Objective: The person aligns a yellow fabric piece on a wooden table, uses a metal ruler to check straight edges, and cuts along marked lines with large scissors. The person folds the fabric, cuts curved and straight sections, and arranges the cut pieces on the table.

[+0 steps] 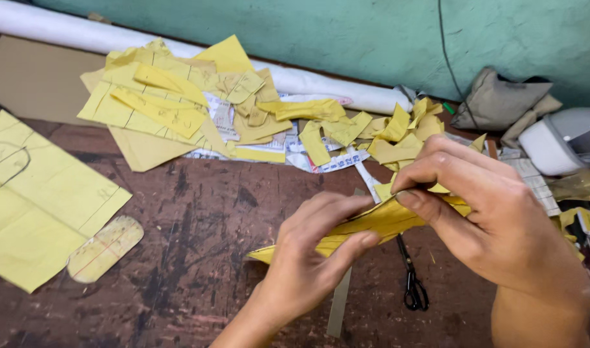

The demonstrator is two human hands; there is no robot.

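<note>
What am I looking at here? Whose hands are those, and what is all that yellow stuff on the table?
There is just one picture, taken by a camera worn on a person's head and looking down, so you see the person's own two bare hands. There is no machine.

The left hand and the right hand both pinch the same folded yellow paper piece and hold it above a dark, worn table.

Under the hands lie black scissors and a flat ruler-like strip. Farther back sits a heap of yellow paper scraps, with a long white roll along the green wall. At the left lies a big yellow sheet with drawn lines, and beside it a rounded, sole-shaped cutout. At the right are a grey cloth and a white object that I cannot identify.
</note>
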